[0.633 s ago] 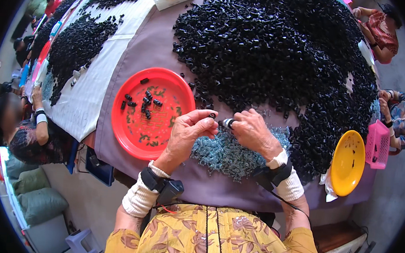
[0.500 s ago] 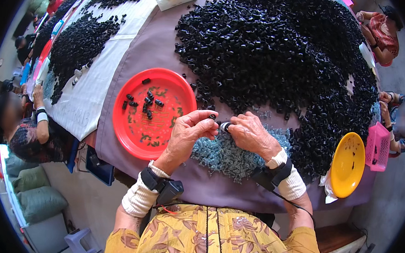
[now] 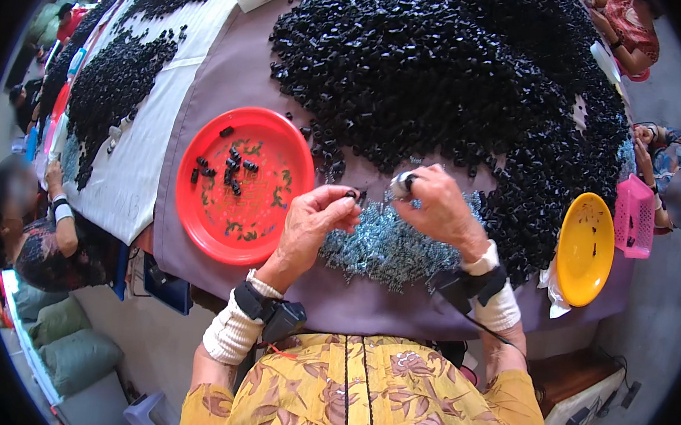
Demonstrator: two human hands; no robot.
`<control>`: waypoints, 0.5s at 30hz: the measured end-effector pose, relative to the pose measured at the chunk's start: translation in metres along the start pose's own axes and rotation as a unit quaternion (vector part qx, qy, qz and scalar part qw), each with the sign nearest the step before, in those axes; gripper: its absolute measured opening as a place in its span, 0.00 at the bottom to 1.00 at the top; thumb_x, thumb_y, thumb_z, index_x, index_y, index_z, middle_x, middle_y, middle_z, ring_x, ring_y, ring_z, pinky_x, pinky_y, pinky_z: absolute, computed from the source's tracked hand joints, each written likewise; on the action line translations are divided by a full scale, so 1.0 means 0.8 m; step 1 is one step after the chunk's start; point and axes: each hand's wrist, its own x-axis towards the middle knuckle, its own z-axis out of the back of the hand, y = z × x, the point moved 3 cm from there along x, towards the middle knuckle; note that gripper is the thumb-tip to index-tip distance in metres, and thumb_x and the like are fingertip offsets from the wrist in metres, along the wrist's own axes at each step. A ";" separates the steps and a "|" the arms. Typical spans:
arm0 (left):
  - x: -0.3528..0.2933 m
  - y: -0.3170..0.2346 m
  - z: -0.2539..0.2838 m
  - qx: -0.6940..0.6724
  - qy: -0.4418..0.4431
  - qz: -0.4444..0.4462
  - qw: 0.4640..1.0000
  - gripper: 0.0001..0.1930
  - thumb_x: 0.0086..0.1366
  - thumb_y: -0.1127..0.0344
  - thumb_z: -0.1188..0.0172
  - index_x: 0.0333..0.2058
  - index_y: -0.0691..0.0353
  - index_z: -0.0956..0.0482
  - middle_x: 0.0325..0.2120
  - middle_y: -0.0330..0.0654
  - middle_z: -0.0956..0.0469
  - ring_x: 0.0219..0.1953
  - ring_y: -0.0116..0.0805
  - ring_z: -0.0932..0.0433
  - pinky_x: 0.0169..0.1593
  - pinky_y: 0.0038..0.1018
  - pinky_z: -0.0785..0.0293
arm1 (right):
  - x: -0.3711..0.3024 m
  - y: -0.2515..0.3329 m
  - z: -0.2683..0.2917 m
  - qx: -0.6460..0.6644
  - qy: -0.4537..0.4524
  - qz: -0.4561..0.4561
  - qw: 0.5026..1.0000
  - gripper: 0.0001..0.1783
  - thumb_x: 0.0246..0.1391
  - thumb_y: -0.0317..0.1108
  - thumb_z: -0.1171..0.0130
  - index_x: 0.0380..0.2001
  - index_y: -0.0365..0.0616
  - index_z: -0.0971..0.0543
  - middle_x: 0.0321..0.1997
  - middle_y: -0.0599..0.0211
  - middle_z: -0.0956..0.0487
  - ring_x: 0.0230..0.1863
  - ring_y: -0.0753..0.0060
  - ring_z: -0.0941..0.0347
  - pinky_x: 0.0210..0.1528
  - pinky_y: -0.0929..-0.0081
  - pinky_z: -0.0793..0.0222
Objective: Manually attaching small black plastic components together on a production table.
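Note:
My left hand point(image 3: 308, 222) is closed in a pinch on a small black cylindrical part point(image 3: 350, 195), above the table between the red plate and the pale pieces. To its right and a little farther off, my right hand point(image 3: 442, 210) is raised with bent fingers. A whitish thing with a black band point(image 3: 402, 185) shows at its fingertips; whether it is held or worn on a finger I cannot tell. Below both hands lies a heap of tiny pale-blue, clear pieces point(image 3: 385, 251). Several short black parts point(image 3: 233, 169) lie in the red plate point(image 3: 190, 222) at left.
A large mound of black parts point(image 3: 413, 75) covers the far table. At right stand a yellow dish point(image 3: 581, 269) and a pink basket point(image 3: 634, 209). Other people sit along both sides, one person's hand point(image 3: 53, 180) at the left edge. White cloth point(image 3: 164, 133) lies beyond the red plate.
My right hand has drawn away from my left, to the right and slightly farther off. My left hand keeps its pinch in nearly the same place. The whole view has shifted a little.

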 end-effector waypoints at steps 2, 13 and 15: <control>0.005 -0.006 -0.010 -0.008 0.012 0.002 1.000 0.12 0.62 0.68 0.44 0.42 0.68 0.26 0.32 0.44 0.22 0.32 0.29 0.22 0.37 0.25 0.24 | 0.002 0.000 0.013 0.005 0.030 -0.011 0.999 0.06 0.39 0.31 0.41 0.18 0.42 0.27 0.22 0.62 0.26 0.29 0.60 0.29 0.37 0.66 0.38; 0.006 -0.034 -0.052 0.030 0.068 -0.060 0.995 0.12 0.61 0.69 0.42 0.41 0.69 0.25 0.30 0.42 0.21 0.31 0.27 0.22 0.38 0.23 0.24 | 0.030 0.049 0.048 -0.077 0.068 0.133 0.986 0.07 0.41 0.30 0.41 0.14 0.44 0.27 0.18 0.67 0.28 0.25 0.66 0.31 0.38 0.70 0.41; 0.005 -0.035 -0.048 0.004 0.071 -0.073 0.995 0.11 0.61 0.70 0.42 0.41 0.68 0.25 0.30 0.42 0.21 0.31 0.28 0.22 0.37 0.24 0.24 | 0.031 0.051 0.046 -0.058 0.058 0.135 0.987 0.09 0.42 0.32 0.41 0.15 0.43 0.27 0.18 0.67 0.28 0.26 0.65 0.31 0.38 0.69 0.40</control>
